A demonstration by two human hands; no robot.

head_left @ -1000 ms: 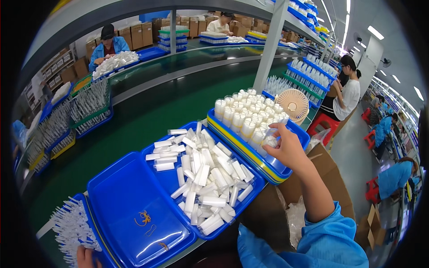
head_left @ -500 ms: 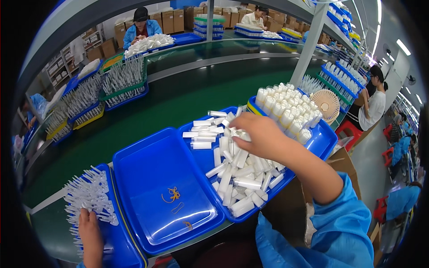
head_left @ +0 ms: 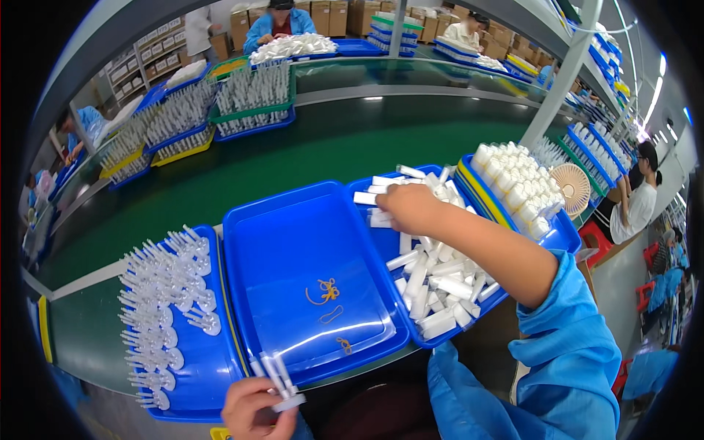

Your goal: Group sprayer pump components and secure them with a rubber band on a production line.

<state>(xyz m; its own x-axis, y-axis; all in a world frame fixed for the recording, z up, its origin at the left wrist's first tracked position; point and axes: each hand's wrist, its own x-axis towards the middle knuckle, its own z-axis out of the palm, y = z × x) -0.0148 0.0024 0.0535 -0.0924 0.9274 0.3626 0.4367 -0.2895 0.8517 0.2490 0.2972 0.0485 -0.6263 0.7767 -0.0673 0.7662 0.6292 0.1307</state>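
Note:
Low at the front, my left hand [head_left: 258, 412] is closed around a translucent plastic piece [head_left: 282, 385], a round base with several upright tubes. To its left, a blue tray [head_left: 209, 359] holds rows of similar clear pieces [head_left: 163, 293]. My right hand [head_left: 414, 209] is over another blue tray [head_left: 429, 339], heaped with short white rolls in clear wrap [head_left: 447, 282]. Its fingers are bent down and pinch a white roll [head_left: 365, 198] at the heap's far left edge. Between the two sits a blue tray [head_left: 293, 257] with a few yellowish rubber bands [head_left: 330, 290].
At the right, stacked trays bear upright bundles of white rolls [head_left: 517, 183], beside a beige fan [head_left: 570, 187] and a grey post [head_left: 565, 81]. Beyond the trays runs a green conveyor belt [head_left: 330, 147]. Filled trays [head_left: 253, 95] and co-workers [head_left: 279, 26] are across it.
My left hand has come away from the left tray toward the middle, lifting a tubed plastic piece. My right hand has shifted to the heap's left edge. The view has turned left.

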